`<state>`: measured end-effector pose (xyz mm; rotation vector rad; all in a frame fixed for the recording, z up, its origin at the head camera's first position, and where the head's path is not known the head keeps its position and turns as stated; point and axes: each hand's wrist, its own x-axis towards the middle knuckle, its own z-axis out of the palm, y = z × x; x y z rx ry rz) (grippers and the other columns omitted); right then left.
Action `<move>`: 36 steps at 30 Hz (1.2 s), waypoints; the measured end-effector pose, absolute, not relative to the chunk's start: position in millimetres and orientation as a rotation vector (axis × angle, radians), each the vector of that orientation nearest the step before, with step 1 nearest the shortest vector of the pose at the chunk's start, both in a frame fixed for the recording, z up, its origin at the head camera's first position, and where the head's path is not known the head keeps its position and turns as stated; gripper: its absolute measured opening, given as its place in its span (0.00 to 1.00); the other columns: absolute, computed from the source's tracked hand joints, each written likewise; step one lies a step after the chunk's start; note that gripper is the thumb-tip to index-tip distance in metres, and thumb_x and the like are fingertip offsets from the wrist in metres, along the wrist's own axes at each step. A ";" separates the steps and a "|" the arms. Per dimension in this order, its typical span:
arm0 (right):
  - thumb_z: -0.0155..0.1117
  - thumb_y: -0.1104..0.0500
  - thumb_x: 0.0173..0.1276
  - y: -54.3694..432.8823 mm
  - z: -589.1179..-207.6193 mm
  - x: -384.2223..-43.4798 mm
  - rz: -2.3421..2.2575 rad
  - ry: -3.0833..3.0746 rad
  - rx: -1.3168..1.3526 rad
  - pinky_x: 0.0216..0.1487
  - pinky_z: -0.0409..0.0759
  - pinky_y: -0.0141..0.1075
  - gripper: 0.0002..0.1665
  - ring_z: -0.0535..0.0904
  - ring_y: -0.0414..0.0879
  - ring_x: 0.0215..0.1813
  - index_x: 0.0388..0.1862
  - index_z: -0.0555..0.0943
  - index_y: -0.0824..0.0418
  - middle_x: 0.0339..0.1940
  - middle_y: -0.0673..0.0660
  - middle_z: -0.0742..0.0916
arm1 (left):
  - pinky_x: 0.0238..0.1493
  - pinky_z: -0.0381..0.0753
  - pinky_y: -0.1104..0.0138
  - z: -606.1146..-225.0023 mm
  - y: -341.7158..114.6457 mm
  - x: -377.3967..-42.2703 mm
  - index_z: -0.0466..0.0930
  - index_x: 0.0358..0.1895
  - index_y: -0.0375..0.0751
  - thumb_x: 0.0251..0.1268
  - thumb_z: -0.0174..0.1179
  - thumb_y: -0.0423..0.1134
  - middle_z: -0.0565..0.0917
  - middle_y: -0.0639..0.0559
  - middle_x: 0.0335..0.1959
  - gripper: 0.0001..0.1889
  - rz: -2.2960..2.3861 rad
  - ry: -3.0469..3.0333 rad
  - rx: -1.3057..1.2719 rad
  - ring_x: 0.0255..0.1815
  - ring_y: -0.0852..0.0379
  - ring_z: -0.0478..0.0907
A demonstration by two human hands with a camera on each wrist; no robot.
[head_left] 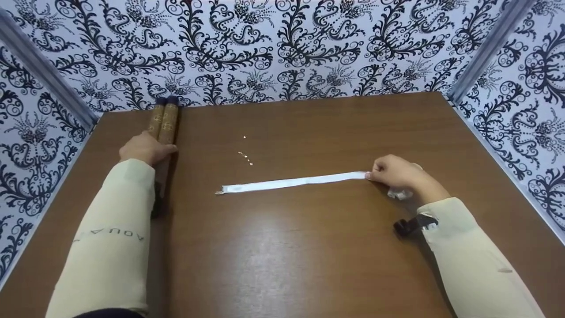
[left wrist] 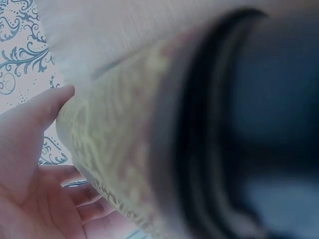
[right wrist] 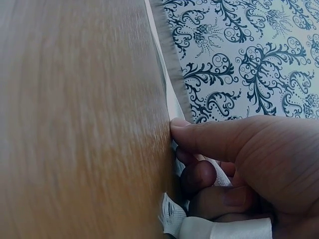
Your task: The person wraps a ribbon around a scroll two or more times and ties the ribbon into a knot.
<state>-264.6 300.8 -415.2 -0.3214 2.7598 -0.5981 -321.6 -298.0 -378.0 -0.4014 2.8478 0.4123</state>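
Observation:
Two gold-patterned tubes (head_left: 169, 123) with dark ends lie side by side at the table's left. My left hand (head_left: 142, 148) grips them, thumb on the right side; in the left wrist view a patterned tube (left wrist: 112, 129) fills much of the picture, with thumb and fingers on either side. My right hand (head_left: 395, 171) pinches one end of a long white ribbon (head_left: 287, 182) between thumb and forefinger. The ribbon runs nearly straight across the table to a small metal piece (head_left: 219, 192) at its left end. More ribbon (right wrist: 239, 229) bunches under the curled fingers.
Small light specks (head_left: 246, 156) dot the brown table (head_left: 282, 247) beyond the ribbon. White panels (head_left: 282, 48) with black floral scrolls stand along the back and both sides. A dark wrist device (head_left: 408, 226) juts from the right sleeve.

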 end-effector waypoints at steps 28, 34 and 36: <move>0.61 0.48 0.78 302.3 -416.3 -264.3 -0.597 2.757 -0.319 0.32 0.70 0.38 0.19 0.74 0.45 0.26 0.28 0.78 0.57 0.24 0.50 0.79 | 0.69 0.72 0.38 -354.2 -261.5 -308.2 0.50 0.77 0.25 0.68 0.55 0.69 0.75 0.26 0.62 0.54 0.876 2.910 -0.362 0.62 0.31 0.76; 0.60 0.47 0.78 301.8 -415.0 -263.7 -0.579 2.755 -0.310 0.33 0.69 0.39 0.19 0.75 0.45 0.27 0.29 0.78 0.57 0.24 0.50 0.79 | 0.72 0.70 0.39 -351.4 -237.1 -304.4 0.38 0.79 0.26 0.68 0.55 0.69 0.74 0.25 0.64 0.58 0.912 2.919 -0.328 0.66 0.31 0.74; 0.60 0.47 0.78 301.1 -414.5 -263.3 -0.583 2.750 -0.315 0.32 0.69 0.39 0.19 0.75 0.45 0.26 0.29 0.78 0.57 0.24 0.50 0.78 | 0.72 0.70 0.39 -350.6 -229.3 -302.5 0.35 0.79 0.24 0.69 0.55 0.69 0.74 0.24 0.65 0.59 0.906 2.927 -0.290 0.67 0.31 0.74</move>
